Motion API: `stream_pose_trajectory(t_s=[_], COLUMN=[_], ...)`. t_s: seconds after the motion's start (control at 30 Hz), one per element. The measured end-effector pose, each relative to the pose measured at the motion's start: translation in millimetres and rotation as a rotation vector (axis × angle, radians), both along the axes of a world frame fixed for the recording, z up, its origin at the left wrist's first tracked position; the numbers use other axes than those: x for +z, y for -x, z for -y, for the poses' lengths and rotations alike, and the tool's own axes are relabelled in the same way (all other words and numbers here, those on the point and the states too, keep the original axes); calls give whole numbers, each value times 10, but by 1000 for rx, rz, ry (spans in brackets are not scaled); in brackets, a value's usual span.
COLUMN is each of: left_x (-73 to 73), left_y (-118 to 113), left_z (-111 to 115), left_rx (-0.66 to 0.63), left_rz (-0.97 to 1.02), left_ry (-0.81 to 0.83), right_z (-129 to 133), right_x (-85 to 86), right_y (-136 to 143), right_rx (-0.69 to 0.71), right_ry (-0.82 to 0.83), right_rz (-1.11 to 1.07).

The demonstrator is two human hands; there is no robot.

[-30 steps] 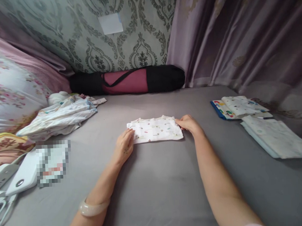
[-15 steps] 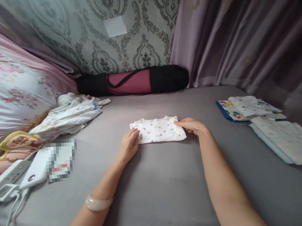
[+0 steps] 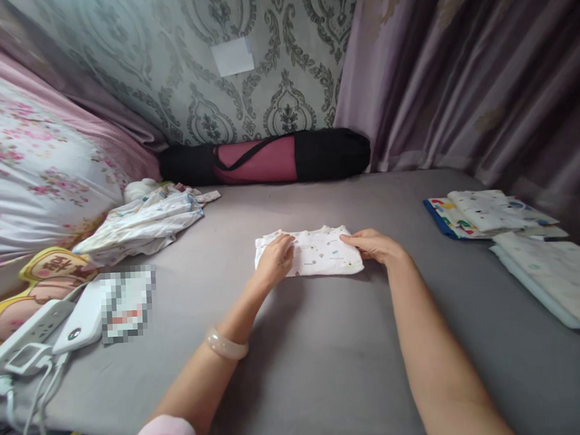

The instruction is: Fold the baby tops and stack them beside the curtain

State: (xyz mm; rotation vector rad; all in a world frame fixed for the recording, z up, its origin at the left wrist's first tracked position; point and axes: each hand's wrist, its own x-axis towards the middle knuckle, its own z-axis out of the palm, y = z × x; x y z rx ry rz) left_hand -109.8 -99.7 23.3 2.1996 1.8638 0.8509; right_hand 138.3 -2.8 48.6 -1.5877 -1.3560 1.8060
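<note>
A small white baby garment [image 3: 320,253] with a tiny coloured print lies folded into a flat rectangle on the grey sheet. Its far edge is uneven. My left hand [image 3: 276,260] rests over the garment's left part, fingers stretched out across the cloth and partly covering the print. At the opposite end, my right hand [image 3: 375,244] pinches the right edge, thumb on top and the other fingers tucked beneath, partly hidden.
Folded printed clothes [image 3: 482,210] and a pale folded stack [image 3: 554,273] lie at the right. Loose baby clothes [image 3: 150,220] are heaped at the left. Nearer are a power strip [image 3: 40,328] and a white power bank [image 3: 85,316] with cables. A black-and-pink bag [image 3: 263,159] lies along the wall.
My left hand has moved right, from the garment's left edge onto its top. My right hand keeps its pinch on the right edge. The whole view has shifted slightly.
</note>
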Motion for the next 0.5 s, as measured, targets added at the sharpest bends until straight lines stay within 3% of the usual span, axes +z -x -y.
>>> stream_pose_trajectory(t_s=[0.17,0.33,0.5], left_x=[-78,-132,-136], left_y=[-186,-289,-322], left_z=[-87,-43,-25], left_rx=[-26,108,149], left_rz=[11,-75,-134], left_ry=[44,128,197], right_z=[22,11,-4], right_x=[13,-10,-58], right_y=[-44,-68,-60], right_rx=[85,85,70], right_ry=[8,-9,57], right_rz=[-169,-250,-284])
